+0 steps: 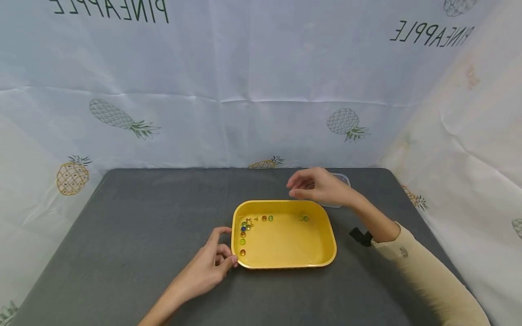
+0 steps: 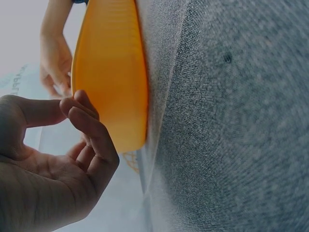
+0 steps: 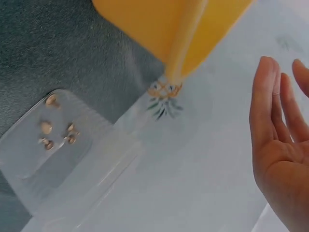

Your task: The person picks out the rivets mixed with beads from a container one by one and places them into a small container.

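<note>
A yellow tray [image 1: 285, 242] lies on the dark tabletop. My left hand [image 1: 208, 267] grips its left rim, thumb near the front corner and index finger farther back. Several glass marbles [image 1: 243, 242], amber, green and blue, line the tray's left and back sides, with small gold-coloured tacks [image 1: 256, 219] among them at the back left. Above the back right rim hovers my right hand [image 1: 322, 185], fingers loosely bent and nothing visible in them. Behind it a clear plastic box [image 1: 342, 178] is partly hidden; in the right wrist view several gold-coloured tacks [image 3: 46, 127] lie inside it.
The grey cloth-covered table [image 1: 163, 217] extends widely to the left of the tray. A white curtain [image 1: 228, 127] printed with pineapples hangs right behind the table's back edge and along both sides. A black strap [image 1: 361, 236] hangs by the right wrist.
</note>
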`<state>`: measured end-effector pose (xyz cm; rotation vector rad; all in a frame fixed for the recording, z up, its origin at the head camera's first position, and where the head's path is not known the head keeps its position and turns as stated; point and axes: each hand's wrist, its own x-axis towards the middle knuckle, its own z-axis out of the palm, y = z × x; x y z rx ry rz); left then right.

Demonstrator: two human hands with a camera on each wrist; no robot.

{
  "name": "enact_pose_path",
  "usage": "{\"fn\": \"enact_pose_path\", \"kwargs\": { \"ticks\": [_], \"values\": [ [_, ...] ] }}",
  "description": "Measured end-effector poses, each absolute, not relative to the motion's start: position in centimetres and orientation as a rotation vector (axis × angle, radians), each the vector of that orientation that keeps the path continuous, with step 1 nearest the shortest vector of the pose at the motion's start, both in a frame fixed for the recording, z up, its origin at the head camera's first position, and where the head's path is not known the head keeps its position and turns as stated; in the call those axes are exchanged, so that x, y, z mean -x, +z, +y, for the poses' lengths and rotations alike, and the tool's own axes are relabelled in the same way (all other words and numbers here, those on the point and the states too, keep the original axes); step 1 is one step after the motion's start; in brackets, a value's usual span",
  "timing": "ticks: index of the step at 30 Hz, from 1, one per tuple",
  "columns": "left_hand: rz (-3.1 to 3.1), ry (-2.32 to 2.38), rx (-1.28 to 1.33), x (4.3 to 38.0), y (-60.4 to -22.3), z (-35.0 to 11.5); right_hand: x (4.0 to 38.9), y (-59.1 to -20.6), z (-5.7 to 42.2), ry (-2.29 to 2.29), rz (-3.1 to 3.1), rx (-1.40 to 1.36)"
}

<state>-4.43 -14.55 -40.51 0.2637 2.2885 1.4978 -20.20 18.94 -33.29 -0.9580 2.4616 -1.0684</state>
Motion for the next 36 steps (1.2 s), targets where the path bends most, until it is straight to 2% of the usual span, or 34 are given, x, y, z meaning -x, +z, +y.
{"fn": "enact_pose_path", "kwargs": {
  "ticks": [12, 24, 36],
  "values": [
    [2.292, 1.505, -0.283, 4.4, -40.6, -14.4, 20.2, -33.1, 15.3, -1.010, 2.291, 1.052],
    [2.266, 1.521, -0.270, 4.3, -40.7, -14.6, 20.3, -33.0, 12.7, -1.003, 2.057, 1.021],
    [2.268, 1.516, -0.273, 4.2, -40.5, -14.6, 20.3, -35.2, 10.6, -0.975, 1.922, 0.980]
  ]
}}
